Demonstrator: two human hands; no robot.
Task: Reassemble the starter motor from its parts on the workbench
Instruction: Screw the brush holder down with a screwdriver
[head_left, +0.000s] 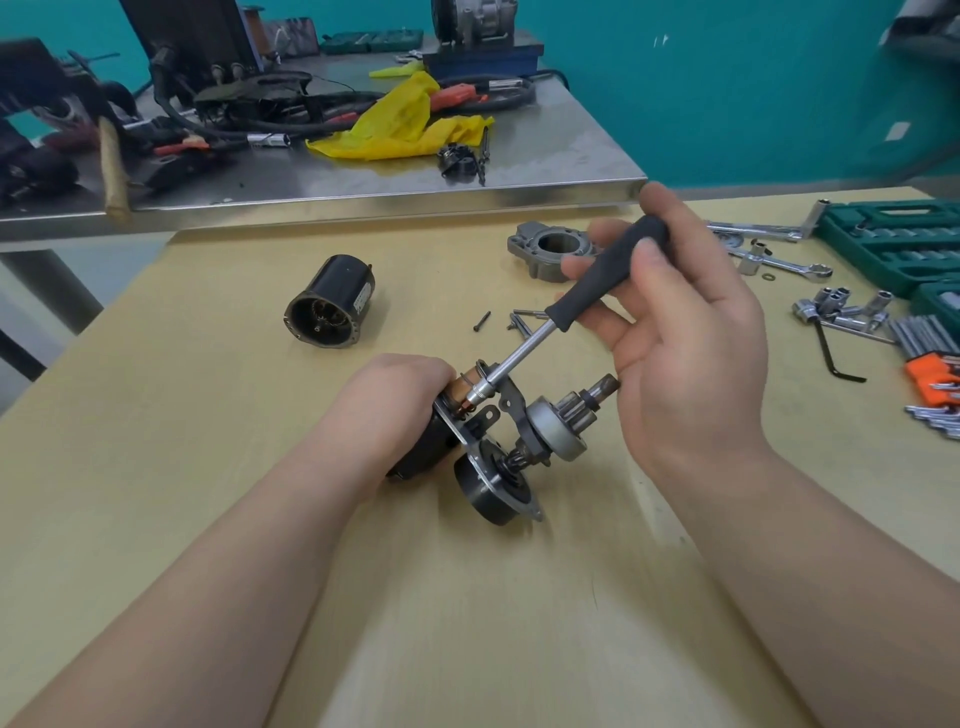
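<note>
Two hands of mine are at work over the pale yellow wooden bench (208, 519). My left hand (384, 410) is curled around the black body of the half-built starter motor (483, 447), pinning it down near the middle of the bench. Its dark round end plate, grey metal drive gear and copper-coloured stub stick out to the right of my fist. My right hand (675, 332) grasps the matte black handle of a nut driver (571, 306), fingers wrapped round it and thumb along the top. The shiny steel shaft slants down to the left, and its socket tip sits on the motor by the copper part.

Beyond my left hand, a black cylindrical motor case (332, 304) lies on its side, open end toward me. A cast grey nose housing (550, 249) with a round hole sits behind the driver handle, and a few loose dark screws (511, 322) lie between them. On the right edge lie chrome spanners (774, 254), sockets, hex keys and a green tool case (893, 244).

Behind stands a steel table (545, 156) cluttered with cables and a crumpled yellow bag (400, 124), against a teal wall (727, 78).
</note>
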